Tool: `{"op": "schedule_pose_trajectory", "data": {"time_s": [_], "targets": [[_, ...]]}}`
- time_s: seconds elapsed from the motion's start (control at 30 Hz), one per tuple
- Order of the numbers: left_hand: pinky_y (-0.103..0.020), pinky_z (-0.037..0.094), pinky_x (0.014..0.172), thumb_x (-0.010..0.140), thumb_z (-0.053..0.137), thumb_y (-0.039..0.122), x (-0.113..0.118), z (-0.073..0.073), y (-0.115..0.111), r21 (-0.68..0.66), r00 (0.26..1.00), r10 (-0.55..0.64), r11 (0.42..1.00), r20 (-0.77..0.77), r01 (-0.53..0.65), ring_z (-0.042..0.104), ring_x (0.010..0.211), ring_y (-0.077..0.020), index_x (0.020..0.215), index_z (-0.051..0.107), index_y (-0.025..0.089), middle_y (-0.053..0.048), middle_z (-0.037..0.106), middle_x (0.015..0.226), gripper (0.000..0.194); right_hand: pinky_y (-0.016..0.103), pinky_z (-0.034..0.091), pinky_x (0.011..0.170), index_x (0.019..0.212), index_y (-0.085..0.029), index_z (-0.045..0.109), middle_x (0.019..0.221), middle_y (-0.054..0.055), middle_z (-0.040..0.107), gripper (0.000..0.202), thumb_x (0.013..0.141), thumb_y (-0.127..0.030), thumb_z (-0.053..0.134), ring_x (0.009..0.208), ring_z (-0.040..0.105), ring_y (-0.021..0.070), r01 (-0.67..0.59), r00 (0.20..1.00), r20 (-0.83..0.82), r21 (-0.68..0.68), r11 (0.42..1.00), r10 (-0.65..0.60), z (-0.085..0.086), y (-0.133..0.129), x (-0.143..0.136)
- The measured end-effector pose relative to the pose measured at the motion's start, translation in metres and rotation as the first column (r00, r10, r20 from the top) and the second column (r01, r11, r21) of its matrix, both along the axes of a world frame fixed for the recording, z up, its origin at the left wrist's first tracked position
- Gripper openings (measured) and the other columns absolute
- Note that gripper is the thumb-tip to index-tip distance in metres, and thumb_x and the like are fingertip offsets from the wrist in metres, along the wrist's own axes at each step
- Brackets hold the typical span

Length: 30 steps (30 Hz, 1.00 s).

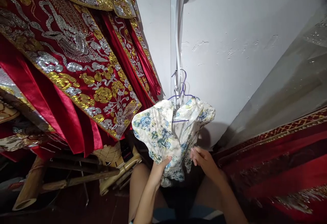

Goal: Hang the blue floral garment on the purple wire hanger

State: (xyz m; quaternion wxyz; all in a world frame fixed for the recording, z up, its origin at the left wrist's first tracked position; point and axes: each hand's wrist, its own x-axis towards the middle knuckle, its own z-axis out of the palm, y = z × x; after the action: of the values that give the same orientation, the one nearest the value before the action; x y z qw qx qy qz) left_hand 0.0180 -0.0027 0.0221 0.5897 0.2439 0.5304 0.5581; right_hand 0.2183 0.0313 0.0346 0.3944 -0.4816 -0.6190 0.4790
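Observation:
A white blouse [159, 132] with blue and green flowers hangs open at the front on a purple wire hanger [183, 89]. My left hand [160, 171] grips the lower part of its left side, thumb on top and the other fingers hidden behind the cloth. At the opposite front edge, my right hand [203, 161] is closed, its curled fingertips against the fabric; the exact spot they pinch is hard to make out. The hem bunches loosely below my left hand, above my lap.
A white strap [177, 40] hangs down the wall [230, 29] to the hanger. Red costumes with gold and silver sequins [84, 60] crowd the left. Below them are bamboo poles [76, 179]. Red fringed fabric [286, 162] lies on the right.

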Motion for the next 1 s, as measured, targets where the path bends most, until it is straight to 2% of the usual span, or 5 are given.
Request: {"op": "schedule_pose_trajectory", "data": {"time_s": [0.3, 0.53, 0.63, 0.7, 1.0], "targets": [[-0.049, 0.037, 0.116, 0.067, 0.087, 0.036, 0.018, 0.000, -0.007, 0.058, 0.985, -0.156, 0.987, 0.078, 0.151, 0.056, 0.132, -0.0346, 0.137, 0.060, 0.019, -0.015, 0.065, 0.135, 0.076, 0.030, 0.030, 0.055, 0.061, -0.023, 0.039, 0.053, -0.003, 0.042, 0.050, 0.097, -0.058, 0.044, 0.054, 0.042, 0.0153, 0.011, 0.997, 0.078, 0.001, 1.000, -0.011, 0.003, -0.002, -0.016], [-0.046, 0.035, 0.117, 0.069, 0.084, 0.043, 0.005, -0.014, -0.006, 0.130, 0.969, 0.161, 0.982, -0.190, -0.138, 0.050, 0.137, -0.0350, 0.137, 0.053, 0.016, -0.017, 0.058, 0.141, 0.079, 0.030, 0.033, 0.056, 0.057, -0.022, 0.048, 0.048, -0.002, 0.044, 0.051, 0.096, -0.054, 0.044, 0.052, 0.045, 0.0156, 0.018, 0.999, 0.044, -0.027, 0.999, -0.017, 0.008, -0.013, -0.015], [-0.044, 0.027, 0.121, 0.078, 0.076, 0.044, 0.008, -0.016, -0.013, 0.360, 0.728, 0.485, 0.869, -0.485, -0.339, 0.036, 0.145, -0.0329, 0.139, 0.046, 0.019, -0.017, 0.043, 0.152, 0.073, 0.029, 0.033, 0.055, 0.061, -0.021, 0.053, 0.045, -0.003, 0.045, 0.046, 0.094, -0.052, 0.044, 0.048, 0.041, 0.0144, 0.028, 0.999, -0.035, -0.068, 0.997, -0.031, 0.009, -0.014, -0.022], [-0.043, 0.025, 0.121, 0.083, 0.072, 0.040, 0.016, -0.015, -0.015, 0.518, 0.613, 0.563, 0.810, -0.554, -0.276, 0.035, 0.144, -0.0313, 0.135, 0.049, 0.021, -0.016, 0.043, 0.150, 0.059, 0.029, 0.033, 0.053, 0.064, -0.021, 0.056, 0.043, -0.003, 0.047, 0.041, 0.091, -0.050, 0.045, 0.044, 0.039, 0.0138, 0.009, 0.996, -0.093, -0.116, 0.993, -0.020, 0.011, -0.014, -0.028], [-0.032, 0.044, 0.081, 0.095, 0.050, 0.030, 0.050, -0.008, 0.011, 0.453, 0.782, 0.112, 0.861, -0.613, 0.232, 0.059, 0.086, -0.0229, 0.089, 0.060, 0.020, -0.006, 0.063, 0.086, 0.015, 0.029, 0.031, 0.050, 0.063, -0.021, 0.060, 0.035, -0.005, 0.040, 0.038, 0.088, -0.048, 0.048, 0.037, 0.027, 0.0117, -0.105, 0.974, -0.218, -0.200, 0.974, 0.060, 0.034, -0.013, -0.040]]}}
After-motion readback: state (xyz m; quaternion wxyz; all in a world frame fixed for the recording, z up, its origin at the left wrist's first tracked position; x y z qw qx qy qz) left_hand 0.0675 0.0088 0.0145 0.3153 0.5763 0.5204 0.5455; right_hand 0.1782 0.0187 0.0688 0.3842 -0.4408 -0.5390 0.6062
